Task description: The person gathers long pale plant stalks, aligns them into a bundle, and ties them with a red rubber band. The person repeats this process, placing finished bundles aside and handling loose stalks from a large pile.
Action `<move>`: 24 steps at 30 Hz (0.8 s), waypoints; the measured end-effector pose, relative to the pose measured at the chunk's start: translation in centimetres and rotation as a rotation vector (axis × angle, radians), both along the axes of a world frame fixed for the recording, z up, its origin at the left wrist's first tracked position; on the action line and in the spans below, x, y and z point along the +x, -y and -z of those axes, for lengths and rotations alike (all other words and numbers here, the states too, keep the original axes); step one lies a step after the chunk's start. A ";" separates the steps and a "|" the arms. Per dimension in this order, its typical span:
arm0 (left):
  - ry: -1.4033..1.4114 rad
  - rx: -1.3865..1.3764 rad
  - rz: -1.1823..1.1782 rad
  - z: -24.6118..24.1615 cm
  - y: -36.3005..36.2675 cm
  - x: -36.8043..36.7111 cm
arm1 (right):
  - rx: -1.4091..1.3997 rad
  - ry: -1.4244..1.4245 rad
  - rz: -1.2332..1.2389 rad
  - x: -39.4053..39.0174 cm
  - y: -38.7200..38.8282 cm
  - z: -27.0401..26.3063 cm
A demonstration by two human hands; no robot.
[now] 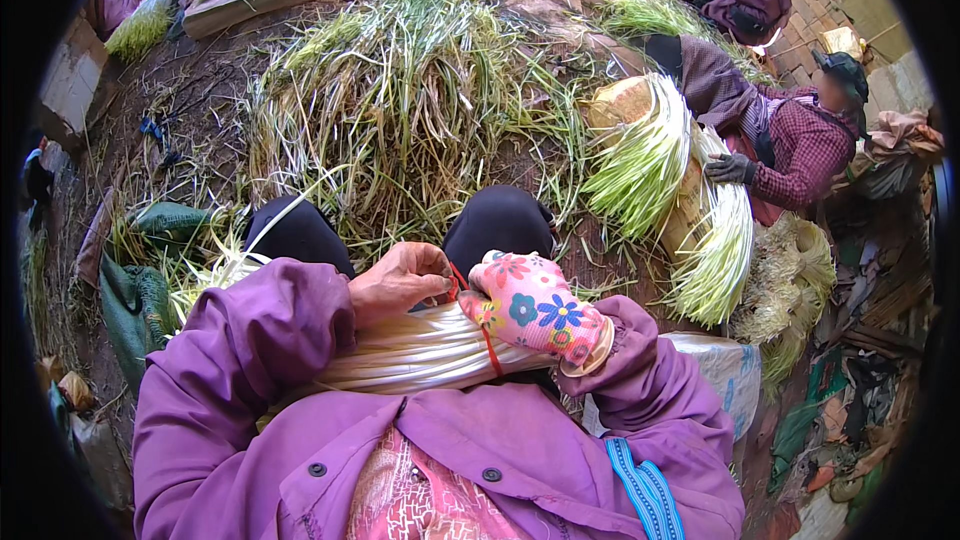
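Note:
A bundle of long white stalks [420, 349], probably garlic chives, lies crosswise on my lap. Around its right part runs a thin red tie [493, 351], its upper ends standing above the stalks between my hands. With thumb and fingertips, my bare left hand [405, 281] pinches the tie's red end. My right hand [536, 307] wears a pink flowered glove and rests on the bundle beside the tie. Its thumb and fingers close on the other part of the tie. Glove and fingers hide exactly how the strands cross.
Beyond my knees spreads a heap of loose green and withered leaves [405, 97]. To the right, a person in a checked shirt [806, 146] has a gloved hand on pale stalks [712, 240]. A green mesh sack [135, 307] lies left; a white sack [716, 371] lies right.

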State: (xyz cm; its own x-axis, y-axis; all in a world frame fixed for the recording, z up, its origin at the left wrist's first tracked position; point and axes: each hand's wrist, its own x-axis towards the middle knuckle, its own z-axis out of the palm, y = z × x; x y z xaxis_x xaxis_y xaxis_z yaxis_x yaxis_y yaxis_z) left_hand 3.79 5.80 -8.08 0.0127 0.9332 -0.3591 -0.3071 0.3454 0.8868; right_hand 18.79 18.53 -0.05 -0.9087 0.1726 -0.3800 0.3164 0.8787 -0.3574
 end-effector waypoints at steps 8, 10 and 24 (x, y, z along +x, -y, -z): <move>-0.001 -0.071 -0.095 0.0 0.0 0.3 | -0.101 0.247 -0.034 -1.9 -0.7 -0.7; -0.002 -0.070 -0.101 0.0 -0.1 0.3 | -0.096 0.265 -0.034 -2.2 -0.8 -0.7; -0.037 -0.057 -0.146 0.1 -0.1 0.6 | -0.087 0.313 -0.051 -3.2 -0.7 -0.9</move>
State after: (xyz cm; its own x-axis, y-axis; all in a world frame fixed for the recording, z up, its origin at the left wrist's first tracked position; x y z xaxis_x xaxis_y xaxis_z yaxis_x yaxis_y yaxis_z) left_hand 4.41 5.91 -8.16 -0.1362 0.9024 -0.4089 -0.3255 0.3490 0.8788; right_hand 15.63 19.27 0.86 -0.7520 0.0849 -0.6537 0.3794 0.8667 -0.3239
